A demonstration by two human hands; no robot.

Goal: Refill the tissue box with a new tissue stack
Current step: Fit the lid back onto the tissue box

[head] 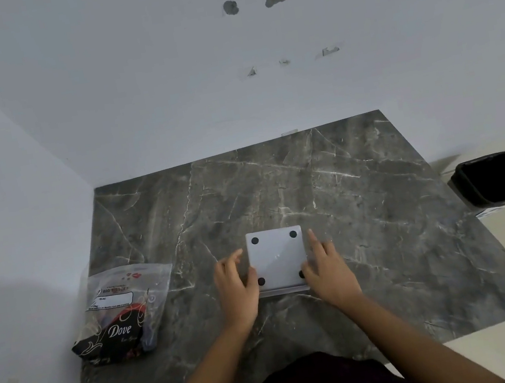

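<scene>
A white square tissue box lies upside down on the dark marble table, its base plate with black round feet at the corners facing up. My left hand presses its left side, thumb on the near-left corner. My right hand holds its right side, thumb on the near-right corner. A plastic pack of tissues, clear at the top and black with "Dove" print below, lies at the table's left edge, apart from both hands.
White walls meet at a corner behind and left of the table. A black bin stands on the pale floor to the right of the table. My dark clothing shows at the bottom edge.
</scene>
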